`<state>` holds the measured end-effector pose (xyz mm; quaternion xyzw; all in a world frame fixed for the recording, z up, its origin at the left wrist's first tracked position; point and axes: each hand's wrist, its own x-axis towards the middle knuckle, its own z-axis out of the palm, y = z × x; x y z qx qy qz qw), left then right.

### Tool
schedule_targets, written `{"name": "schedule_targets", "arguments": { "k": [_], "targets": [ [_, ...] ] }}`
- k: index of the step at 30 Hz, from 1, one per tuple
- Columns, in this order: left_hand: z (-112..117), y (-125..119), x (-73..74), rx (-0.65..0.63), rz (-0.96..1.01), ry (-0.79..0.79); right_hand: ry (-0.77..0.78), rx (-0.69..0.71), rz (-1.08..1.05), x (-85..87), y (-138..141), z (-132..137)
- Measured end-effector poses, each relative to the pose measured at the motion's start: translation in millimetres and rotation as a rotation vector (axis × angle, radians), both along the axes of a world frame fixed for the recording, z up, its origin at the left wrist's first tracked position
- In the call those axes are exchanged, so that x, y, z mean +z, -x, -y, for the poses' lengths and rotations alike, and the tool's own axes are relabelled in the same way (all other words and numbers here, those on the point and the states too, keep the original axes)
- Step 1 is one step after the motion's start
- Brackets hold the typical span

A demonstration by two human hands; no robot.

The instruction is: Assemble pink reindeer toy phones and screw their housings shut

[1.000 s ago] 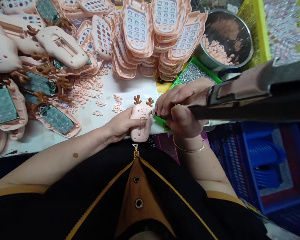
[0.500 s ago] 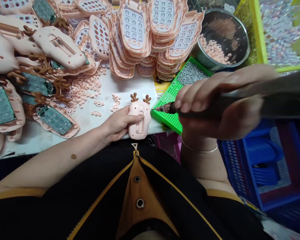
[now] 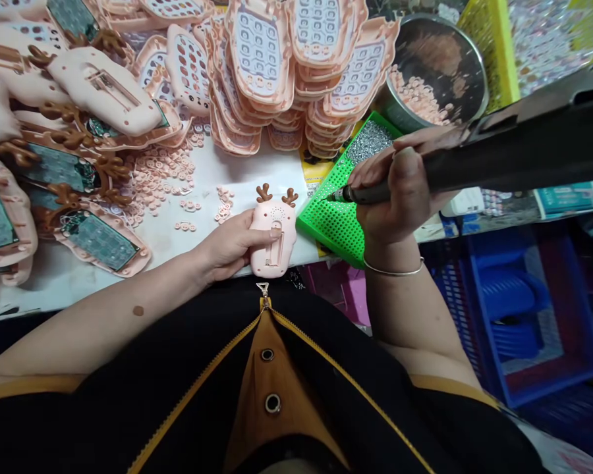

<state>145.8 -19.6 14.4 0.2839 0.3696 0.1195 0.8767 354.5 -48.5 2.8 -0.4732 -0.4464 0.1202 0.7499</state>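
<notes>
My left hand (image 3: 230, 245) grips a pink toy phone (image 3: 273, 232) with brown antlers, back side up, at the table's near edge. My right hand (image 3: 400, 191) is closed around a dark electric screwdriver (image 3: 484, 161). The screwdriver's tip points down onto a green screw tray (image 3: 333, 220) just right of the toy. Loose silver screws (image 3: 368, 141) lie heaped at the tray's far end.
Stacks of pink keypad fronts (image 3: 296, 72) stand behind the toy. Half-built toys with green circuit boards (image 3: 96, 240) crowd the left. Small pink buttons (image 3: 163, 174) are scattered on the white table. A metal bowl (image 3: 437, 72) and a yellow crate (image 3: 494, 49) sit at the back right; blue crates (image 3: 524, 309) lie below.
My right hand has drawn the screwdriver away from the toy's side and set its tip over the green screw tray. My left hand has kept hold of the toy.
</notes>
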Motion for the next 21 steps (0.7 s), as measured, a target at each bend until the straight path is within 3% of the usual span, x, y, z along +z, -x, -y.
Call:
{"name": "schedule_targets", "arguments": {
  "k": [4,9,13,17,21],
  "targets": [
    [-0.1,-0.8,-0.3,-0.011,0.019,-0.005,-0.053,-0.038,0.021,4.8,1.6,-1.7],
    [1.2,-0.5,-1.5,-0.016,0.017,-0.004,-0.137,-0.016,0.018,24.3,13.5,5.6],
    [3.0,-0.2,-2.4,-0.009,-0.006,-0.019,-0.236,0.112,-0.076,44.3,36.0,15.3],
    [4.7,-0.2,-4.1,0.006,0.013,-0.043,-0.197,0.280,-0.037,56.3,61.9,16.8],
    [5.6,0.3,-5.2,0.005,0.045,-0.056,-0.165,0.239,0.032,56.8,77.3,11.9]
  ]
}}
